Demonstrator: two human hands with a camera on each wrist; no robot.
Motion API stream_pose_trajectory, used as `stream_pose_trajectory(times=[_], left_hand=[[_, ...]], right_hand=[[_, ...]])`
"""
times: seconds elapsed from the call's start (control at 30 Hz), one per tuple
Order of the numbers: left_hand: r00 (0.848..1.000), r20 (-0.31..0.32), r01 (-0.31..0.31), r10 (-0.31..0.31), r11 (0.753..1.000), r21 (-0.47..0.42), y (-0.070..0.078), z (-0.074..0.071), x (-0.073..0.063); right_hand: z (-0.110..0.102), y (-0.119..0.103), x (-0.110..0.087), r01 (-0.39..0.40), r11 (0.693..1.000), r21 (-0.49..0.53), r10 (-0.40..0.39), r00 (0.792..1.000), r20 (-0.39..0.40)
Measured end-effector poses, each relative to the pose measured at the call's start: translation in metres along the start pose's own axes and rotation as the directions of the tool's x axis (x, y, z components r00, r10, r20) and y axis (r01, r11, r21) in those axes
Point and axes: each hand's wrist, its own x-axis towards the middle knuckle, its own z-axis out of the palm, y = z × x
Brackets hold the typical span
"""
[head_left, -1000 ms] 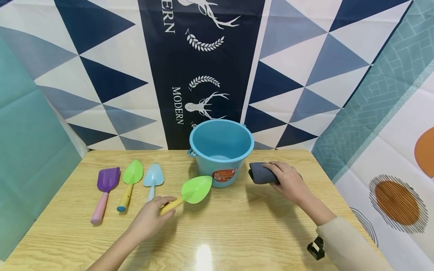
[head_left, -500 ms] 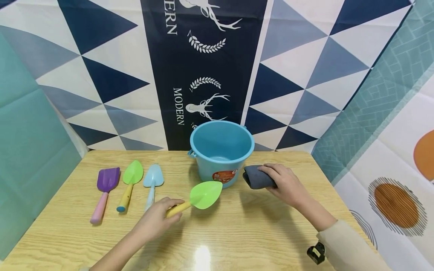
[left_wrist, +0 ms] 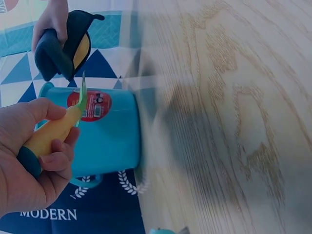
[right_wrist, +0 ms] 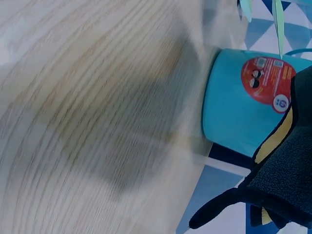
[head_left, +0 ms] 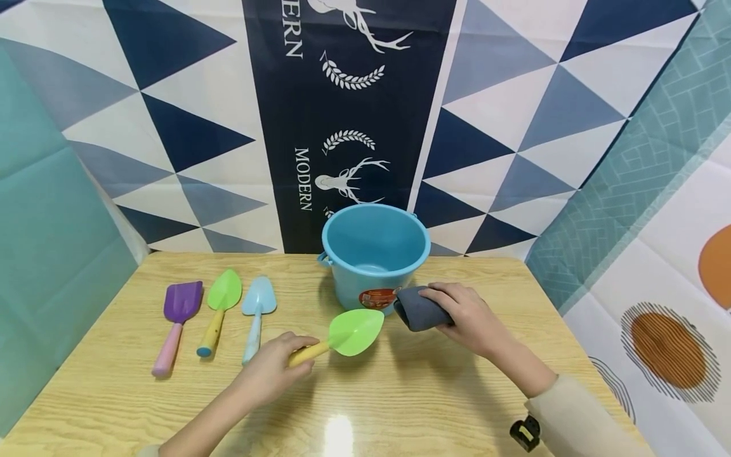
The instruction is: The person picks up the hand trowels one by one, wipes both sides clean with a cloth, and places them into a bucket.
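My left hand (head_left: 280, 370) grips the yellow handle of a toy shovel (head_left: 356, 331), its green blade held over the table and pointing right. In the left wrist view, the fingers (left_wrist: 61, 148) wrap round that handle, which has a dark end cap. My right hand (head_left: 465, 317) holds a folded dark grey-blue cloth (head_left: 424, 309) to the right of the blade. The right wrist view shows the cloth (right_wrist: 287, 161) with a yellow inner side and a dark loop; the right hand is hidden there. Behind both hands stands a blue bucket (head_left: 374, 270) with a red label.
On the left of the wooden table (head_left: 400, 406) lie three more shovels: a purple one with a pink handle (head_left: 179, 314), a green one with a yellow handle (head_left: 219, 304) and a light blue one (head_left: 259, 304). A patterned cloth backdrop (head_left: 348, 108) rises behind the bucket.
The left hand has moved right and slightly toward me with the shovel. The right hand has moved left and slightly toward me with the cloth, so the two are closer together.
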Motion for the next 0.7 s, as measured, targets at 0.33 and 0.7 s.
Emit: stream_pose_trajectory(times=[0.33,0.7], left_hand=[[0.998,-0.009,-0.055,0.055,0.997,0.057,0.006,0.003,0.002],[0.996,0.029,-0.089,0.087,0.992,0.084,0.017,0.007,0.007]], right_hand=[[0.0,-0.012,0.009,0.046,0.998,0.036,-0.045,0.999,-0.022],[0.001,-0.028,0.017,0.119,0.991,0.059,-0.116,0.992,-0.045]])
